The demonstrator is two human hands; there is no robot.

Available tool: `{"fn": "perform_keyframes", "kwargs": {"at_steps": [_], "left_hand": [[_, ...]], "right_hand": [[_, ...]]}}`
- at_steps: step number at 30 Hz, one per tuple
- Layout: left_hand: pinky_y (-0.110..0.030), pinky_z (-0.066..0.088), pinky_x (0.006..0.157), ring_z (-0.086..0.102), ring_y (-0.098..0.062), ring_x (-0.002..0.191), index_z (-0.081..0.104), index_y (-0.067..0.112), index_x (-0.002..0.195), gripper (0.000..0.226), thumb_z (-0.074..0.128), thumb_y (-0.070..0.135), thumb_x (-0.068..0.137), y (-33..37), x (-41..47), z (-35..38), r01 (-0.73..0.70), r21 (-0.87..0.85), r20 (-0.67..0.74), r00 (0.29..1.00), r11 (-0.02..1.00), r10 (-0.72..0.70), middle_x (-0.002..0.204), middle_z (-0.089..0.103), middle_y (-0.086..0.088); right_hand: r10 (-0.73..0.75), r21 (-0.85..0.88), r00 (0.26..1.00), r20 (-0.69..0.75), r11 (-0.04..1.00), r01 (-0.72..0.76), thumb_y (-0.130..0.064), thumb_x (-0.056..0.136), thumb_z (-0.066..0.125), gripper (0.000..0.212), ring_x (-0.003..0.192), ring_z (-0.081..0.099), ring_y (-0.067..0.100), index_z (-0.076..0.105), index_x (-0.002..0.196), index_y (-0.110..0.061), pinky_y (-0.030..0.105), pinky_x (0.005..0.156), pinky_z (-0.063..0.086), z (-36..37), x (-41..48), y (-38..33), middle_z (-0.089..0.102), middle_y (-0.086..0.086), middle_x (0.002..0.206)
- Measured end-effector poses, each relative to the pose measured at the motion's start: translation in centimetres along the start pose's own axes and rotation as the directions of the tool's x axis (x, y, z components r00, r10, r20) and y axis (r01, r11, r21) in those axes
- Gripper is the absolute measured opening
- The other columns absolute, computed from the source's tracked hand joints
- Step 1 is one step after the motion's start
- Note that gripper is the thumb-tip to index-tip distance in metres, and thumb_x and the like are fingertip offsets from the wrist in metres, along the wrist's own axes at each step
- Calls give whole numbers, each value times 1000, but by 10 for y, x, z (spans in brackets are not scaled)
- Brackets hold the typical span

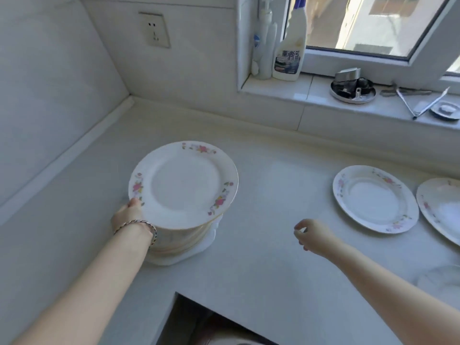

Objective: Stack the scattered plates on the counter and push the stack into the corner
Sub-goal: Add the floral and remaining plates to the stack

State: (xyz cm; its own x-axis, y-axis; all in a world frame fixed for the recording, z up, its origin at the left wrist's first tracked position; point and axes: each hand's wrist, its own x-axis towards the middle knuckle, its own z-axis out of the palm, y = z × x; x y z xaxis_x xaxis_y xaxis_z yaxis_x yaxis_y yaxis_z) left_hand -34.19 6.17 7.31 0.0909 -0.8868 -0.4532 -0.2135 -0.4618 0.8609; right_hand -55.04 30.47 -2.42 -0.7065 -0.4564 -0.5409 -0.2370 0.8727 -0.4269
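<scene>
A tall stack of white plates with pink flower rims [183, 185] stands on the white counter [268, 175], left of centre. My left hand [128, 214] holds the stack's near left edge, thumb on the top plate's rim, fingers hidden below it. My right hand [311, 234] hovers above the counter to the right of the stack, fingers loosely curled, holding nothing. A single flowered plate [374, 199] lies flat at the right. Another plate [441, 207] lies beside it, cut off by the frame's right edge.
The counter's corner [130, 97] lies at the back left where two tiled walls meet. A windowsill [311, 93] holds a spray bottle [290, 49], a round metal dish [352, 90] and utensils. A notch in the counter's front edge [211, 310] opens near me.
</scene>
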Motion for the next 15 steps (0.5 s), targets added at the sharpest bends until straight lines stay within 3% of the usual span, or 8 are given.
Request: {"fn": "perform_keyframes", "kwargs": {"at_steps": [2, 4, 5, 8, 10, 12, 14, 15], "left_hand": [[-4, 31, 26, 56, 1, 41, 38, 6, 142, 43, 35, 19, 100, 1, 12, -12, 55, 34, 7, 998, 998, -55, 149, 39, -14], [-3, 33, 30, 50, -16, 80, 41, 2, 139, 42, 36, 17, 100, -2, 25, -21, 66, 91, -11, 998, 994, -66, 146, 42, -17], [-3, 37, 37, 43, -18, 88, 46, -2, 134, 40, 38, 16, 99, -4, 29, -24, 41, 116, -30, 999, 992, -38, 143, 46, -20], [-17, 38, 53, 49, -27, 85, 54, -5, 127, 37, 41, 14, 98, -8, 37, -28, -21, 215, -26, 999, 976, 27, 136, 53, -22], [-26, 39, 71, 56, -28, 97, 55, -6, 125, 37, 42, 15, 97, -10, 50, -31, -10, 247, -12, 1000, 969, 14, 133, 55, -22], [-33, 41, 80, 59, -31, 108, 59, -8, 119, 36, 46, 16, 95, -11, 65, -35, 1, 281, 7, 1000, 960, -3, 128, 59, -24], [-35, 47, 87, 61, -39, 110, 66, -4, 101, 32, 53, 22, 86, -15, 78, -39, -13, 324, 55, 998, 946, -5, 120, 62, -28], [-43, 52, 89, 64, -41, 102, 66, 1, 86, 28, 53, 25, 82, -19, 85, -41, -42, 361, 78, 997, 932, 15, 111, 65, -28]], "right_hand": [[1, -19, 1000, 5, 1000, -1, -23, 88, 49, 29, 79, 57, 20, 62, 112, -14, 35, 86, 53, 9, 4, -13, 68, 9, 106], [2, -34, 1000, 8, 999, -2, -22, 88, 49, 29, 78, 56, 20, 62, 112, -12, 35, 87, 53, 17, 6, -23, 69, 12, 109], [-4, -40, 1000, 8, 999, 4, -21, 89, 49, 29, 77, 56, 20, 62, 113, -11, 33, 86, 53, 19, 7, -28, 69, 12, 107], [-15, -55, 1000, 9, 998, 15, -19, 89, 48, 28, 73, 58, 21, 61, 112, -10, 28, 77, 49, 25, 9, -38, 67, 8, 92], [-10, -61, 1000, 2, 998, 10, -19, 89, 47, 27, 72, 61, 22, 61, 111, -11, 28, 75, 49, 26, 10, -44, 65, 6, 85], [-7, -74, 1000, -2, 997, 7, -20, 89, 47, 27, 72, 62, 22, 62, 110, -12, 29, 79, 51, 28, 10, -48, 65, 5, 83], [-5, -100, 1000, -5, 995, 5, -20, 89, 47, 27, 74, 62, 22, 63, 110, -12, 30, 81, 52, 30, 10, -50, 63, 4, 84], [-4, -106, 1000, -5, 994, 4, -20, 89, 47, 27, 76, 64, 23, 63, 109, -12, 31, 82, 53, 31, 10, -51, 63, 3, 85]]}}
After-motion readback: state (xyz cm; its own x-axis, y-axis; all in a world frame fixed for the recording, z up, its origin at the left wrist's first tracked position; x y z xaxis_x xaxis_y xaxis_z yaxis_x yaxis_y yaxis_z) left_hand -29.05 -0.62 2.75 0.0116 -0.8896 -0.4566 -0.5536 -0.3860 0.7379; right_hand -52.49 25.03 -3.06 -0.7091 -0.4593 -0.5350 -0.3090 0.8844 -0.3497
